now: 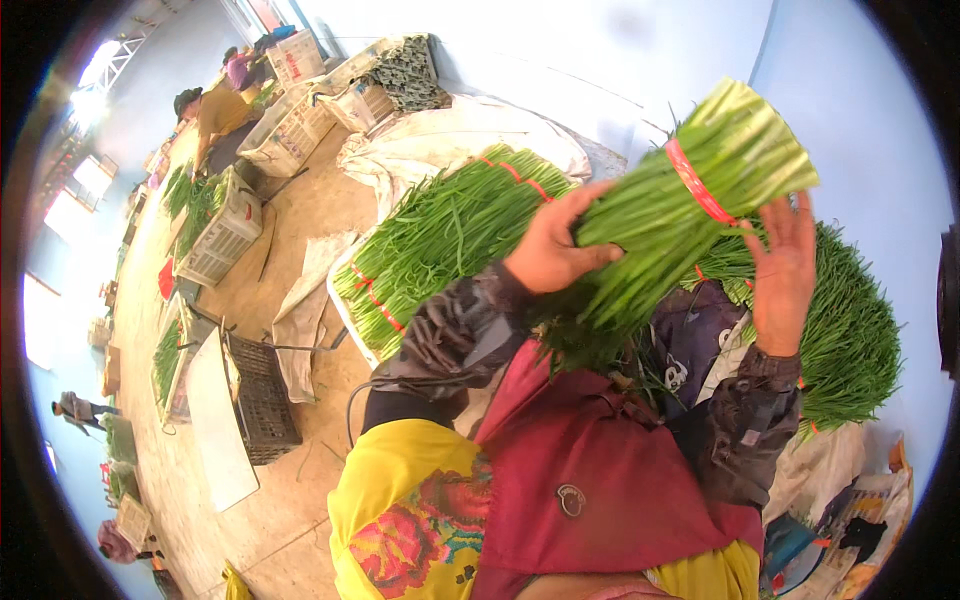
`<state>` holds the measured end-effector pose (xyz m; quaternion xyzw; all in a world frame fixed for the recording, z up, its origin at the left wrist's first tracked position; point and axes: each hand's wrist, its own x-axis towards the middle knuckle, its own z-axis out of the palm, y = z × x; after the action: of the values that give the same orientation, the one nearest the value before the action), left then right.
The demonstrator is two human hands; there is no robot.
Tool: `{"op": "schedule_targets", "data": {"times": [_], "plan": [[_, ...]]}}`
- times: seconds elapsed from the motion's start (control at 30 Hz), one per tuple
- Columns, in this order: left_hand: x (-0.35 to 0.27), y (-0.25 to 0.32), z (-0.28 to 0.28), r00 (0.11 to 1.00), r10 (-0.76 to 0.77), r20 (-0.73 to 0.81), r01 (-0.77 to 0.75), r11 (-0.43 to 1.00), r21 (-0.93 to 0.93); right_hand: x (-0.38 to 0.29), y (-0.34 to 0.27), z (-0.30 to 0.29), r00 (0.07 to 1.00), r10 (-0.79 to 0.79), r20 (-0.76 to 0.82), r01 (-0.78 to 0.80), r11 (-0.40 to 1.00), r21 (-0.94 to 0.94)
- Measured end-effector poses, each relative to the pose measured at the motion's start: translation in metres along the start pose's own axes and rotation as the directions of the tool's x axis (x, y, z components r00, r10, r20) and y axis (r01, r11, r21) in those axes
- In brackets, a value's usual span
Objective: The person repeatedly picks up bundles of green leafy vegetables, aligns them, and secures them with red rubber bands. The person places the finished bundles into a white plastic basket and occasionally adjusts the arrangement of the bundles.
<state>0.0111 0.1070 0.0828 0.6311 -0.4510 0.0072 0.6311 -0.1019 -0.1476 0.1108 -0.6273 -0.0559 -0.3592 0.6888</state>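
Note:
A thick bundle of long green leafy stalks, probably garlic chives, is held up in front of me, its pale cut ends towards the upper right. A red tie circles it near those ends. My left hand grips the leafy part, thumb across the front. At the cut end, my right hand touches the bundle's lower side with its fingers spread. To the left lies a crate of similar bundles with red ties. More tied bundles are stacked at the right.
A black plastic crate and a white board stand on the floor at left. Behind are white crates and a pale cloth by the wall. Several other people, one in a mustard top, are farther off.

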Motion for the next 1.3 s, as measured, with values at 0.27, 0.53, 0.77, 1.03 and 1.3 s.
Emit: {"op": "schedule_targets", "data": {"times": [0.27, 0.53, 0.77, 1.03, 1.3], "plan": [[-0.01, 0.043, -0.157, 0.972, -0.197, -0.126, 0.233, 0.864, 0.447, 0.007, 0.052, -0.007, 0.973, 0.225, 0.058, -0.22, 0.972, -0.086], [-0.012, -0.011, -0.278, 0.927, -0.253, -0.276, 0.372, 0.538, 0.756, 0.0, 0.154, -0.019, 0.839, 0.545, -0.004, -0.544, 0.837, -0.056], [0.004, -0.17, -0.322, 0.871, -0.355, -0.339, 0.479, 0.465, 0.744, -0.02, 0.215, -0.019, 0.67, 0.741, -0.044, -0.742, 0.667, -0.071], [0.017, -0.332, -0.315, 0.779, -0.544, -0.311, 0.548, 0.352, 0.758, -0.041, 0.25, -0.056, 0.536, 0.819, -0.204, -0.844, 0.526, -0.107], [-0.005, -0.382, -0.312, 0.712, -0.663, -0.23, 0.522, 0.281, 0.805, -0.071, 0.268, -0.056, 0.392, 0.892, -0.225, -0.92, 0.381, -0.095]]}}
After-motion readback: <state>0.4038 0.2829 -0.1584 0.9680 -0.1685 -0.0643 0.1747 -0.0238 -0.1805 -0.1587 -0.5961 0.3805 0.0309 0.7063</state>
